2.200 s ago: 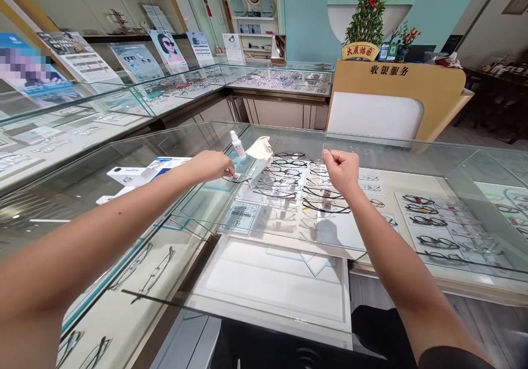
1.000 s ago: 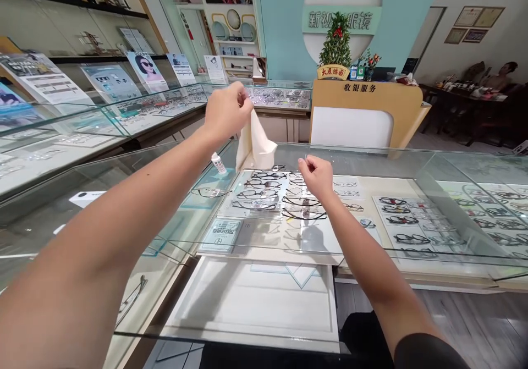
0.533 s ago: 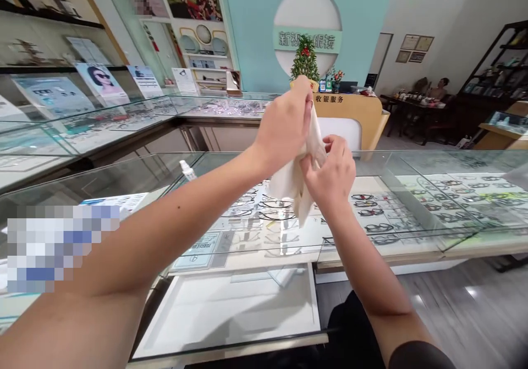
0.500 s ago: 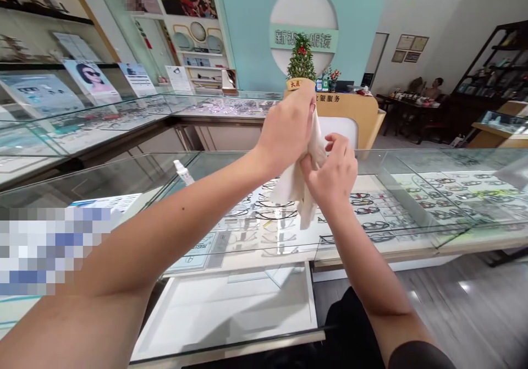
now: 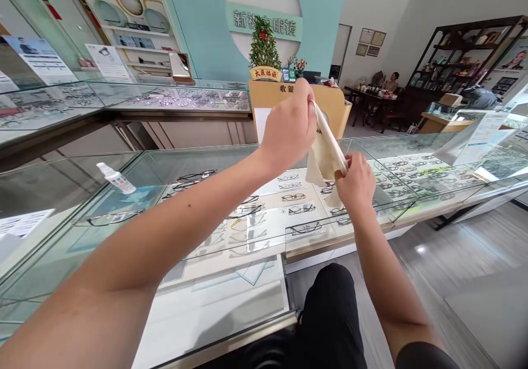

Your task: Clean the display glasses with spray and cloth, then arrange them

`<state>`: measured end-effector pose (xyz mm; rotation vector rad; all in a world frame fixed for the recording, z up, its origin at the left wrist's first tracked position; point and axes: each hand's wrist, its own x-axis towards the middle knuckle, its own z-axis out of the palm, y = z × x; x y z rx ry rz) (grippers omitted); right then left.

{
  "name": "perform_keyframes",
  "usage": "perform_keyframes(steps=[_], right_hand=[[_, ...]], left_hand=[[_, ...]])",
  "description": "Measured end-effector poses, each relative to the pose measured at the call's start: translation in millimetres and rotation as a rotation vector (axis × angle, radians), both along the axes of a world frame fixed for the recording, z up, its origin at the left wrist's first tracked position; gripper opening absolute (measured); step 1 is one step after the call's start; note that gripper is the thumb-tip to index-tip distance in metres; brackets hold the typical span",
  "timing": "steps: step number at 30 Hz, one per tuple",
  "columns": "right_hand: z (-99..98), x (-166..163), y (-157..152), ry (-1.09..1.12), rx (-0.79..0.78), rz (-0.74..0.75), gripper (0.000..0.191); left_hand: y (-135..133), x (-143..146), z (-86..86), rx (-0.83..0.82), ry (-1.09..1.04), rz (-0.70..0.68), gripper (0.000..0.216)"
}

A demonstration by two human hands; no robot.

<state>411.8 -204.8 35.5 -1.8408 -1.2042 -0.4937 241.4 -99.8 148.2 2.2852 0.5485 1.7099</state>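
Both hands hold a cream cleaning cloth (image 5: 324, 152) up in the air above the glass counter (image 5: 198, 160). My left hand (image 5: 289, 130) pinches its upper corner, fingers closed. My right hand (image 5: 357, 185) grips the lower end, closed as well, so the cloth runs stretched between them. A pair of dark-framed glasses (image 5: 109, 219) lies on the counter top to the left, beside a small white spray bottle (image 5: 116, 178). Several more frames lie on display trays (image 5: 292, 198) inside the case.
More glass showcases run along the left and back (image 5: 173, 97) and to the right (image 5: 433, 165). A wooden cashier desk (image 5: 334, 105) with a small decorated plant (image 5: 264, 47) stands behind. A person sits at a dark table (image 5: 391, 86) far right. Grey floor lies at right.
My left hand left the glasses on the counter, lifted the cloth, and my right hand took hold of its lower end. The view has swung to the right.
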Motion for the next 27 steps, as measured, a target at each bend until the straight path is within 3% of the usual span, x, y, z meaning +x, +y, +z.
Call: perform_keyframes(steps=[3, 5, 10, 14, 16, 19, 21, 22, 24, 27], right_hand=[[-11.8, 25, -23, 0.125, -0.162, 0.008, 0.036], [-19.9, 43, -40, 0.253, -0.184, 0.082, 0.037], [-36.2, 91, -70, 0.778, -0.137, 0.537, 0.031], [-33.3, 130, -72, 1.076, -0.101, 0.606, 0.042], [-28.9, 148, -63, 1.132, -0.135, 0.591, 0.048], [-28.4, 168, -42, 1.042, -0.305, 0.496, 0.049], [-35.2, 171, -28, 0.819, -0.445, 0.276, 0.04], [-40.5, 168, -22, 0.758, -0.425, 0.205, 0.034], [-53.0, 159, -13, 0.506, -0.379, 0.174, 0.025], [-70.8, 140, -7, 0.181, -0.559, 0.392, 0.023]], left_hand=[[6, 8, 2.1, -0.04, -0.034, 0.025, 0.011], [12, 13, 1.1, -0.087, -0.075, 0.038, 0.013], [28, 23, -11.5, -0.186, -0.159, 0.069, 0.02], [51, 33, -30.7, -0.294, -0.152, 0.09, 0.027], [69, 40, -45.7, -0.386, -0.124, 0.135, 0.021], [96, 47, -77.5, -0.625, 0.059, 0.255, 0.005], [104, 47, -102.5, -0.804, 0.276, 0.322, 0.014], [104, 45, -114.8, -0.85, 0.345, 0.343, 0.02], [93, 36, -136.6, -0.852, 0.416, 0.37, 0.034], [58, 18, -161.0, -0.63, 0.61, 0.368, 0.046]])
